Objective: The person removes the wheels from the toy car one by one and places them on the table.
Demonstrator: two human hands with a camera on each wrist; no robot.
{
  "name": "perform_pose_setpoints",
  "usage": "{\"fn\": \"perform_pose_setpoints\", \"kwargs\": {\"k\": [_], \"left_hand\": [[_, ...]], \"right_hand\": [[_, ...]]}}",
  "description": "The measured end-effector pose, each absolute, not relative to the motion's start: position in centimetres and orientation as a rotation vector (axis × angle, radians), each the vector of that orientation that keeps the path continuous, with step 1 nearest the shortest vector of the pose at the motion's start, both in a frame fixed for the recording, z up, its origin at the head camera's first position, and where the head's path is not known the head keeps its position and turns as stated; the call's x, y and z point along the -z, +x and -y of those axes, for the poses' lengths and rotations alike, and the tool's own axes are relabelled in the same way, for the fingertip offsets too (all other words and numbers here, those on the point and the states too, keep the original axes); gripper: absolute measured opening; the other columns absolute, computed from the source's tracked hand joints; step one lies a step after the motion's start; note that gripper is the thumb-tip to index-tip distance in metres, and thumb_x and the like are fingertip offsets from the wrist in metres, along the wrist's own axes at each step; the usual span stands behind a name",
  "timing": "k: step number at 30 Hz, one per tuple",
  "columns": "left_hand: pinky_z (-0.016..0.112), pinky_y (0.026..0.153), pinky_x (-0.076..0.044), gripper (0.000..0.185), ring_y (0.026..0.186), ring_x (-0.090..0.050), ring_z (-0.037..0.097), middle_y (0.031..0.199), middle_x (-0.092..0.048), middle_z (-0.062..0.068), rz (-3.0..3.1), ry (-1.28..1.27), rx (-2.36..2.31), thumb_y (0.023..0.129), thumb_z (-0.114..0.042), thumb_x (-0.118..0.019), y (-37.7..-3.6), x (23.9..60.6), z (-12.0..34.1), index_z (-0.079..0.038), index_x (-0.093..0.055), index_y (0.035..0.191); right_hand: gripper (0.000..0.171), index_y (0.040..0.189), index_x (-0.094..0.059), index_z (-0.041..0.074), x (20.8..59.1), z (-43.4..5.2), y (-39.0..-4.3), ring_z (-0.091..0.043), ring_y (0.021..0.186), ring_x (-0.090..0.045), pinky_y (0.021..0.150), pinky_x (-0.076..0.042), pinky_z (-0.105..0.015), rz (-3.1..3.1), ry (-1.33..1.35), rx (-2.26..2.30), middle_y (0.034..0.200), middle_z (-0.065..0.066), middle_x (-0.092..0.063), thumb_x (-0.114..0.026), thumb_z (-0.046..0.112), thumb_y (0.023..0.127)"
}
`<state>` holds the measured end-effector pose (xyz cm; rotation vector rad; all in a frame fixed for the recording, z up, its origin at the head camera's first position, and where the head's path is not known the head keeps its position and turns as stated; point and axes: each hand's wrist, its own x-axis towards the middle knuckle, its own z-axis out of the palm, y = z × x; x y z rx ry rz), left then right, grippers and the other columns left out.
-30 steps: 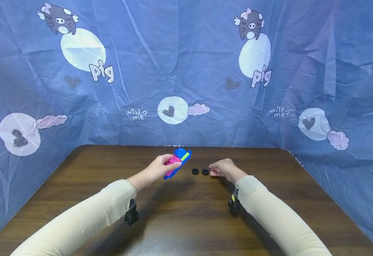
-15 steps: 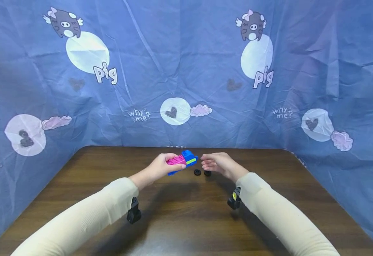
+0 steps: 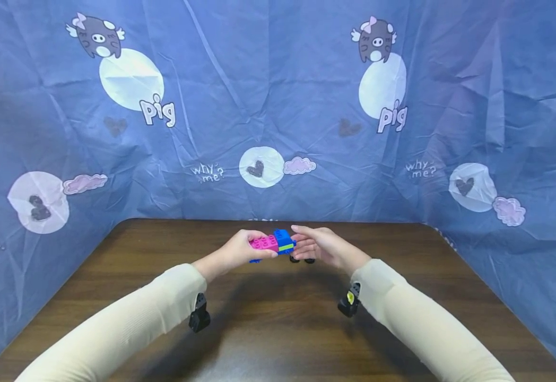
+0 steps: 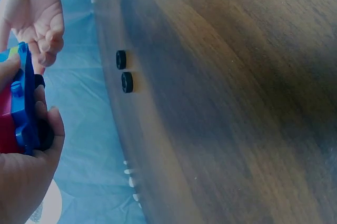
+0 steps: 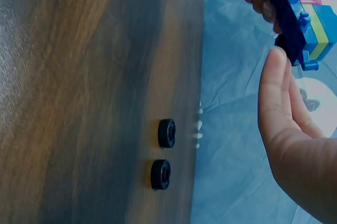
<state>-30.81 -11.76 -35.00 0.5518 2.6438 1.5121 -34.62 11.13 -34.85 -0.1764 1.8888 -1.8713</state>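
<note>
A toy car [image 3: 284, 242] with a blue base, a pink studded brick and a lime stripe is held above the table. My left hand [image 3: 237, 253] grips its pink end, thumb on the near side and fingers around the far side and underneath. Black wheels show under the car, one of them [image 4: 45, 134] beside the left fingers in the left wrist view. My right hand [image 3: 327, 248] is at the blue end with fingers nearly straight. In the right wrist view a right fingertip [image 5: 276, 56] meets the car's dark underside by a wheel; firm contact is hard to tell.
Two loose black wheels [image 5: 167, 133] [image 5: 160, 174] stand side by side on the brown wooden table [image 3: 268, 329], below the right hand. A blue printed cloth [image 3: 278, 106] hangs behind the table and along its sides.
My left hand has turned the car so its blue end points right. My right hand has risen from beside the loose wheels and moved left to the car, its fingers spreading.
</note>
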Motion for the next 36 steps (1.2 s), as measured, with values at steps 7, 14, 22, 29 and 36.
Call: {"fn": "perform_pose_setpoints", "kwargs": {"k": [7, 14, 22, 29, 36], "left_hand": [[0.025, 0.064, -0.050, 0.036, 0.069, -0.057, 0.011, 0.083, -0.068, 0.007, -2.675, 0.652, -1.408, 0.081, -0.021, -0.080, -30.8, 34.5, 11.9, 0.001, -0.067, 0.106], [0.025, 0.067, -0.050, 0.038, 0.074, -0.058, 0.012, 0.088, -0.068, 0.007, -2.690, 0.714, -1.338, 0.081, -0.021, -0.079, -30.7, 34.4, 11.8, 0.001, -0.066, 0.109], [0.026, 0.072, -0.051, 0.047, 0.081, -0.060, 0.013, 0.095, -0.068, 0.008, -2.568, 0.544, -1.497, 0.079, -0.022, -0.081, -30.6, 35.0, 11.7, -0.001, -0.063, 0.118], [0.033, 0.086, -0.051, 0.050, 0.088, -0.061, 0.012, 0.109, -0.064, 0.012, -2.301, 0.316, -1.848, 0.085, -0.017, -0.073, -30.4, 35.7, 12.0, 0.001, -0.055, 0.129], [0.031, 0.099, -0.048, 0.053, 0.090, -0.063, 0.008, 0.115, -0.054, 0.015, -1.945, 0.191, -2.166, 0.093, -0.004, -0.060, -29.8, 35.9, 11.3, 0.015, -0.036, 0.135]], "right_hand": [[0.046, 0.113, -0.056, -0.007, 34.6, -10.9, -33.2, -0.023, 0.077, -0.072, 0.082, -0.057, -0.039, -1.858, -0.230, 1.779, 0.088, -0.014, -0.072, -0.057, 0.035, 0.096], [0.042, 0.116, -0.057, -0.008, 34.2, -10.4, -32.2, -0.023, 0.077, -0.072, 0.079, -0.058, -0.035, -1.782, -0.244, 1.782, 0.087, -0.013, -0.072, -0.056, 0.029, 0.097], [0.036, 0.113, -0.056, -0.010, 34.7, -10.4, -32.1, -0.019, 0.075, -0.071, 0.075, -0.058, -0.029, -1.734, -0.253, 1.862, 0.082, -0.011, -0.072, -0.054, 0.022, 0.098], [0.037, 0.116, -0.054, -0.012, 35.1, -10.9, -32.1, -0.016, 0.077, -0.071, 0.080, -0.057, -0.030, -1.735, -0.303, 1.908, 0.083, -0.010, -0.072, -0.054, 0.020, 0.098], [0.033, 0.116, -0.054, -0.010, 35.2, -11.6, -32.0, -0.017, 0.079, -0.071, 0.082, -0.057, -0.030, -1.694, -0.320, 1.955, 0.090, -0.014, -0.072, -0.054, 0.017, 0.099]]}}
